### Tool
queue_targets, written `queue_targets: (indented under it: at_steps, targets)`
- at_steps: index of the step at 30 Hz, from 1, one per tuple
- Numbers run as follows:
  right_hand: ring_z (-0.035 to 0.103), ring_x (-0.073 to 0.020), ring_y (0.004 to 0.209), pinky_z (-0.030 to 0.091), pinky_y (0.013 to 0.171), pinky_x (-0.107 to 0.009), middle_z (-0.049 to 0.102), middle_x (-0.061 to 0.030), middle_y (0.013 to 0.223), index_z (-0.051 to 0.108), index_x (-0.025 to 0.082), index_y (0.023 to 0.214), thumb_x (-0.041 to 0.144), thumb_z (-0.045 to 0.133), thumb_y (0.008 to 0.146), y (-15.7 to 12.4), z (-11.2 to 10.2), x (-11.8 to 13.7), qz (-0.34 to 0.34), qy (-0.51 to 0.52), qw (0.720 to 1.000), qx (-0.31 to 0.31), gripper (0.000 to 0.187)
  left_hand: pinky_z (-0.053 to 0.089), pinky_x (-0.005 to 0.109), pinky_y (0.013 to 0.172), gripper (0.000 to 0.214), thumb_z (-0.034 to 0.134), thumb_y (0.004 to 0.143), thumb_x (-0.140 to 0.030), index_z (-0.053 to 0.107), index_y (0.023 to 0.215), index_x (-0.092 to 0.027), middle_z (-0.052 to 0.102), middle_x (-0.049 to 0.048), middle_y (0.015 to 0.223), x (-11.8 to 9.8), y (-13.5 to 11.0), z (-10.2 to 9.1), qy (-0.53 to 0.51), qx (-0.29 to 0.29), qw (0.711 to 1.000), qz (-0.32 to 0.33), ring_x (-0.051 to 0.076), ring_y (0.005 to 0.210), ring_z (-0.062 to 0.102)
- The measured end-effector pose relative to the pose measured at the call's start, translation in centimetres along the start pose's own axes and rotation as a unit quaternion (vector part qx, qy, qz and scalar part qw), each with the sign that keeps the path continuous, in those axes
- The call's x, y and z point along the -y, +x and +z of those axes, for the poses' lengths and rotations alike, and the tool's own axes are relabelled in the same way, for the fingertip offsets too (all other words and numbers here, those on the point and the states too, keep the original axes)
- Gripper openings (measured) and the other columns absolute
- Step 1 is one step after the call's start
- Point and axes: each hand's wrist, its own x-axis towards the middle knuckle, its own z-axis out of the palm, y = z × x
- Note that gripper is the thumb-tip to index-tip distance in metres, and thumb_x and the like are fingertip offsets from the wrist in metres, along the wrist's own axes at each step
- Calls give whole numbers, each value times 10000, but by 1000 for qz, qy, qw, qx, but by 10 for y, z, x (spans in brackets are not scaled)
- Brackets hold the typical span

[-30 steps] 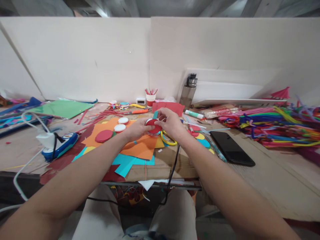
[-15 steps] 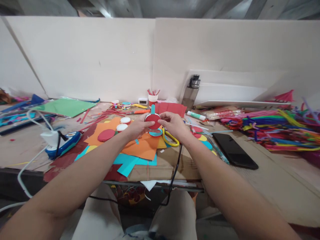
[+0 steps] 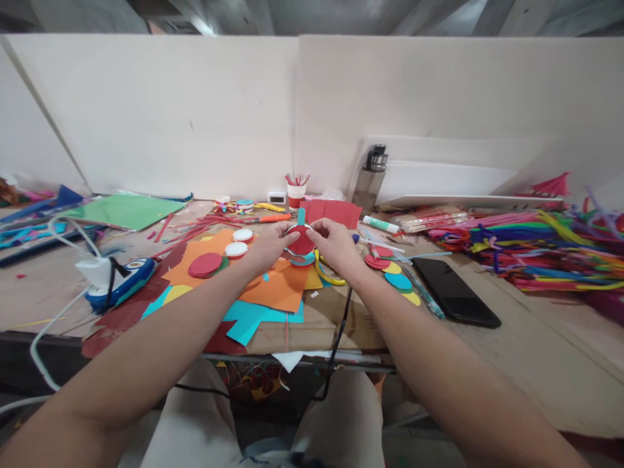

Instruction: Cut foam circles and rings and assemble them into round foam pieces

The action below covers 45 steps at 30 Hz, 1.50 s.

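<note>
Between both hands, above the middle of the table, is a red paper disc (image 3: pixel 299 242) with a pale rim and a blue paper strip (image 3: pixel 301 216) standing up from its top. My left hand (image 3: pixel 271 245) pinches its left edge with the thumb on the front. The fingers of my right hand (image 3: pixel 333 243) close on its right edge. Just below, a blue-topped round piece (image 3: pixel 303 260) is partly covered by the disc. Beside it lie yellow-handled scissors (image 3: pixel 329 278), partly hidden by my right hand. Two white-topped round pieces (image 3: pixel 236 249) sit left of my left hand.
Orange paper (image 3: pixel 280 289) and blue paper (image 3: pixel 258 318) lie in front. Red discs (image 3: pixel 205 264) are at left, coloured discs (image 3: pixel 398 281) and a phone (image 3: pixel 453 292) at right. Behind stand a cup of sticks (image 3: pixel 296 194), a glue stick (image 3: pixel 380 225) and a bottle (image 3: pixel 369 179). A power strip (image 3: pixel 121 284) lies left.
The disc has turned slightly in my hands, and my left thumb has shifted up toward its upper left. My right fingers have moved a little along the right edge.
</note>
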Motion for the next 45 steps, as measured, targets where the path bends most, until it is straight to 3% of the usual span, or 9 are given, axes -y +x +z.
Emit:
queue_targets:
  at_steps: [5, 13, 18, 23, 28, 32, 39, 45]
  targets:
    - [495, -120, 633, 370, 616, -255, 577, 11, 680, 578, 166, 746, 279, 537, 795, 1, 2, -4, -23, -40, 999, -21, 129, 600, 351, 602, 324, 735, 708, -311, 622, 940, -116, 665, 63, 843, 1, 0, 1, 3, -3, 1000, -1, 170, 695, 658]
    - [503, -122, 659, 386, 627, -248, 589, 12, 717, 586, 168, 779, 289, 547, 781, 3, 8, -15, -17, -8, 1000, 19, 127, 598, 322, 625, 472, 783, 646, -335, 651, 1043, -117, 683, 105, 977, 2, 0, -3, 12, 31, 999, -28, 203, 801, 666]
    - [493, -115, 623, 397, 611, -249, 577, 18, 684, 585, 164, 743, 284, 544, 766, 4, 9, -15, 12, 32, 998, 47, 130, 596, 326, 613, 422, 741, 699, -388, 667, 1001, -102, 692, 120, 931, 1, 1, -4, -5, 40, 998, -57, 195, 765, 664]
    - [554, -132, 714, 434, 659, -262, 634, -16, 794, 608, 158, 875, 346, 550, 787, 5, 2, -9, -1, 45, 999, 22, 216, 568, 279, 522, 334, 692, 753, -337, 656, 977, -92, 693, 119, 832, -5, 8, -21, -27, -33, 998, -46, 191, 683, 673]
    - [561, -140, 758, 425, 694, -270, 643, -31, 823, 623, 159, 833, 286, 547, 804, 5, -7, -7, -20, -53, 998, -9, 151, 571, 274, 560, 192, 629, 797, -239, 636, 931, -102, 691, 98, 820, -9, 15, -41, -73, -131, 988, -32, 169, 698, 666]
    - [549, -137, 745, 408, 680, -260, 635, -33, 811, 632, 154, 837, 226, 550, 812, 1, -4, -9, -50, -97, 994, 27, 112, 575, 318, 623, 160, 623, 782, -209, 628, 903, -104, 692, 107, 874, -7, 18, -48, -109, -177, 978, -25, 172, 733, 664]
    - [543, -145, 777, 386, 723, -265, 645, -40, 811, 663, 151, 798, 147, 582, 811, -9, 15, -11, -147, -167, 967, 125, 82, 563, 296, 620, 226, 648, 702, -138, 635, 926, -112, 693, 103, 898, -6, 19, -48, -117, -158, 980, -31, 191, 777, 668]
    - [495, -194, 969, 349, 873, -332, 658, -76, 1068, 676, 191, 1075, 129, 508, 882, -15, 31, -5, -260, -220, 918, 204, 263, 558, 287, 573, 166, 660, 701, -140, 632, 863, -120, 671, 59, 777, -3, 20, -48, -116, -159, 980, -36, 136, 638, 625]
